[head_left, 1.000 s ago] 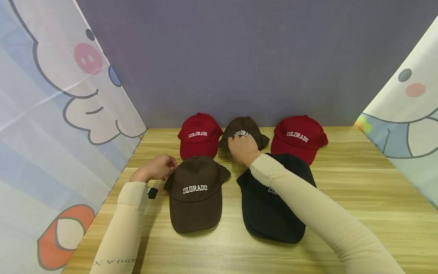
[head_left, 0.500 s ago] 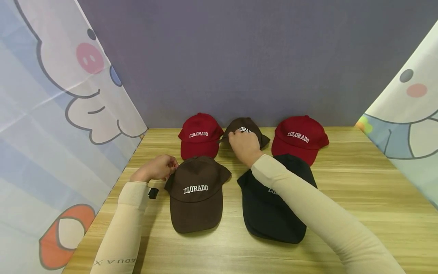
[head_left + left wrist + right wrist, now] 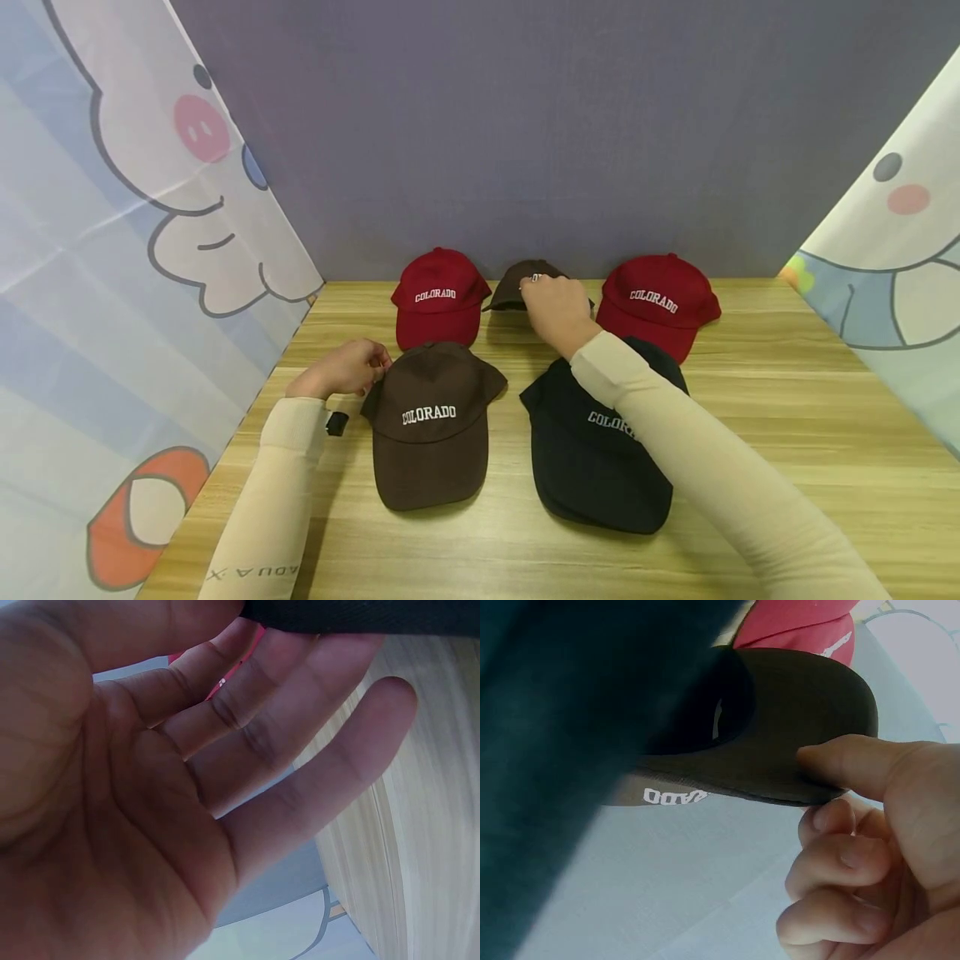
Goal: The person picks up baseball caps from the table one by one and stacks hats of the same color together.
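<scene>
In the head view, my right hand (image 3: 558,310) is at the back brown cap (image 3: 510,287), which stands between two red caps. The right wrist view shows thumb and forefinger pinching that cap's brim (image 3: 821,694), which is tipped up from the table. My left hand (image 3: 341,367) is at the left edge of the front brown cap (image 3: 431,392), lying brim toward me. In the left wrist view, thumb and fingers pinch its dark edge (image 3: 375,616), the little finger held away. Beneath my right forearm lies a black cap (image 3: 592,475), partly hidden.
Behind the front caps sit a left red cap (image 3: 438,321) and a right red cap (image 3: 660,292). A small black object (image 3: 337,423) is by my left wrist. The wooden table (image 3: 810,400) ends at a grey panel (image 3: 555,133), with printed cloth (image 3: 67,275) at the sides.
My right hand has shifted slightly right and back, and the back brown cap's brim has tipped upward. More lettering on the black cap shows. The left hand stays put.
</scene>
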### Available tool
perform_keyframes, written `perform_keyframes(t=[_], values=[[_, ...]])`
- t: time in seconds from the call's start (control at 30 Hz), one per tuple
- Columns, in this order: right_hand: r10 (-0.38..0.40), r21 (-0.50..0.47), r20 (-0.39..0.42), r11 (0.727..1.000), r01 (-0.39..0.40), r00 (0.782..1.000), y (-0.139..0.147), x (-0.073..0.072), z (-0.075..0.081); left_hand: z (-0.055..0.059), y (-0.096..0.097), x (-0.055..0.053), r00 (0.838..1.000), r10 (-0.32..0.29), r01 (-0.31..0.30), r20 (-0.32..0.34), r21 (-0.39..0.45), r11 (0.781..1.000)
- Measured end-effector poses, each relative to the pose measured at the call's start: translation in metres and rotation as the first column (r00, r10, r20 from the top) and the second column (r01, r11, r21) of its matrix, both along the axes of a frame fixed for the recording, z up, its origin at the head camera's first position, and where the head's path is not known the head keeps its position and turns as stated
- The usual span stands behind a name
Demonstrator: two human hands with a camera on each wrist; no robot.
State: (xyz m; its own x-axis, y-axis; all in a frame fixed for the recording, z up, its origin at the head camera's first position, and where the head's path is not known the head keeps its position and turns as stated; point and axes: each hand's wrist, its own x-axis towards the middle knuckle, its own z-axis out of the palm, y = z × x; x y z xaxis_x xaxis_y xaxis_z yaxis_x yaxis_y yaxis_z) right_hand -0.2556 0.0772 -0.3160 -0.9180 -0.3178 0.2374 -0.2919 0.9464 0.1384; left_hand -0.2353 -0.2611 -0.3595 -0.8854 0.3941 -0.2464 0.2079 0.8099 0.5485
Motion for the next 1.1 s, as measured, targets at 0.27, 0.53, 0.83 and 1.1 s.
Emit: perform_keyframes(t=[0.27,0.53,0.83,1.1], values=[[0.074,0.012,-0.087,0.997,-0.073,0.993,0.006,-0.001,-0.008,-0.001,0.0,0.001,1.0,0.001,-0.001,0.008,-0.003,1.0],[0.115,-0.04,-0.168,0.992,-0.124,0.979,0.009,0.0,-0.012,-0.001,0.001,0.002,1.0,0.008,-0.008,0.011,0.005,1.0],[0.14,-0.031,-0.217,0.988,-0.151,0.966,0.01,0.002,-0.012,0.0,-0.001,0.001,1.0,0.004,-0.004,0.01,0.009,1.0],[0.141,-0.067,-0.266,0.984,-0.164,0.954,0.014,0.006,-0.009,-0.003,-0.001,0.0,1.0,0.002,-0.002,0.001,0.002,1.0]])
